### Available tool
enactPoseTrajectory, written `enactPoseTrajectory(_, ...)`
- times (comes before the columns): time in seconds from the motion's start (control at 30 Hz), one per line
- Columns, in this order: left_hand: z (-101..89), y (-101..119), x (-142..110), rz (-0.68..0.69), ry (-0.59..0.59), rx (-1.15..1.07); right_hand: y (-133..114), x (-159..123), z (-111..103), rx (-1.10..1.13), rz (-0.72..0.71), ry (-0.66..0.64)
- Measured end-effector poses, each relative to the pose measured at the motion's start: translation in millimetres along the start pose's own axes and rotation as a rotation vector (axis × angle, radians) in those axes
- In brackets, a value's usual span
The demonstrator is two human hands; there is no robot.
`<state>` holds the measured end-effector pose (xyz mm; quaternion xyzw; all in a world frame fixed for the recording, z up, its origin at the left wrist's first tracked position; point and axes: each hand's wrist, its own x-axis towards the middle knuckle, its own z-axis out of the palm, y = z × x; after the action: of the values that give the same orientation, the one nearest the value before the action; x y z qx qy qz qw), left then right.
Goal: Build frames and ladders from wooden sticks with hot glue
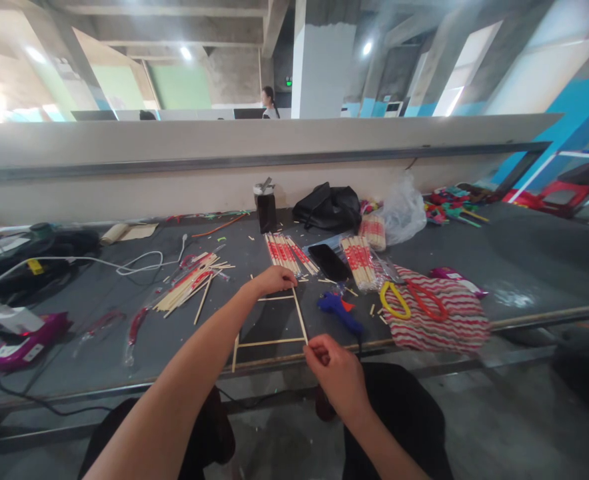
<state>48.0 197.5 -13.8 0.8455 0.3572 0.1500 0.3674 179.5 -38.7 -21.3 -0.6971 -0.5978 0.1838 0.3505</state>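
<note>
A ladder-like frame of thin wooden chopsticks [270, 343] lies at the table's front edge, with two crosspieces visible. My left hand [276, 279] pinches the far end of its right side chopstick [300, 316]; my forearm hides part of the frame's left side. At the near end of that same chopstick, my right hand [338, 373] is closed with thumb and fingertips together. A blue hot glue gun [339, 310] rests just right of the frame. Beyond my left hand are bundles of chopsticks [280, 252] with red printed bands.
Loose chopsticks [187, 283] lie on the left, near a white cable [142, 263]. A phone [328, 261], packed chopsticks [359, 260], a striped cloth bag [439, 320] and a black bag [327, 207] lie right and behind. A dark tumbler [265, 210] stands at the back.
</note>
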Motion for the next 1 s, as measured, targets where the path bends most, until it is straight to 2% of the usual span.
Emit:
enactPoseTrajectory(0.8,-2.2,8.5,-2.8,-0.03,-0.007,-0.005,-3.4,1.2,-0.6,-0.028,0.009,0.017)
enactPoseTrajectory(1.0,-17.0,23.9,-13.9,-0.086,0.05,0.048,-6.0,-1.0,-2.2,-0.001,0.014,0.007)
